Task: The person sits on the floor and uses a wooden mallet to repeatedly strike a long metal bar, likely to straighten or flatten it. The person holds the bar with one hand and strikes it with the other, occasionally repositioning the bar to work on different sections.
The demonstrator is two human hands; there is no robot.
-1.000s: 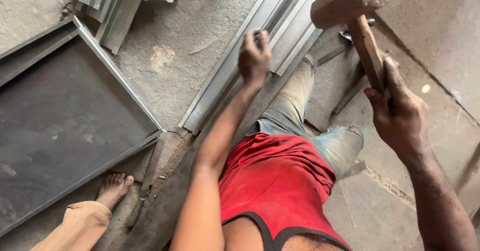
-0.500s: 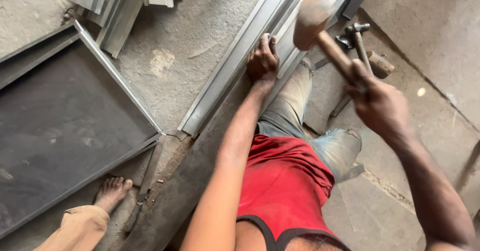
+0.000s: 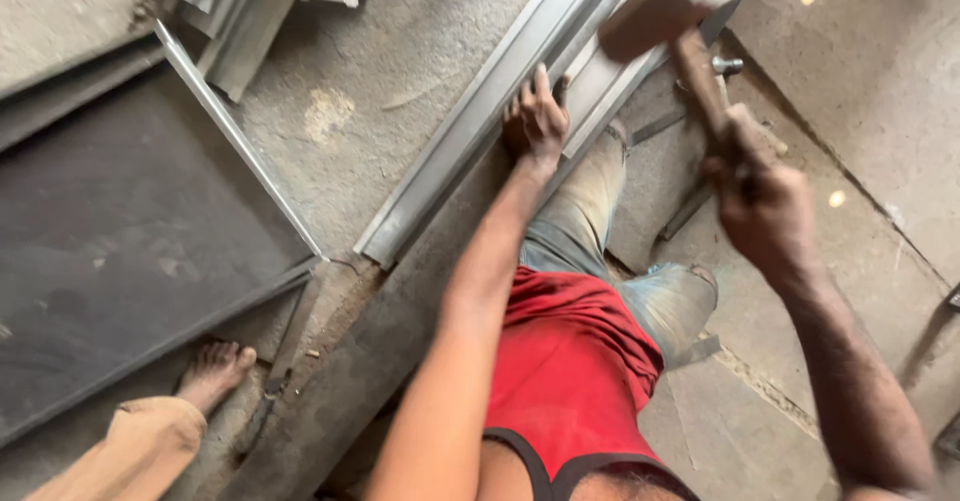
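Observation:
My left hand (image 3: 537, 116) presses flat on a long grey metal channel (image 3: 470, 136) that lies diagonally across the concrete floor. My right hand (image 3: 757, 196) grips the wooden handle of a hammer (image 3: 665, 6); its blurred head is raised above the channel's far end, right of my left hand. My bent leg in pale jeans (image 3: 590, 211) rests beside the channel.
A large dark metal sheet in a frame (image 3: 120, 231) lies at left. More metal sections (image 3: 240, 11) are stacked at top left. Another person's bare foot (image 3: 212, 371) and tan trouser leg stand at lower left. Small metal pieces (image 3: 690, 211) lie beside my knee.
The hammer swung down toward the channel, then rose again and now sits raised and blurred. My left hand has stayed pressed on the channel.

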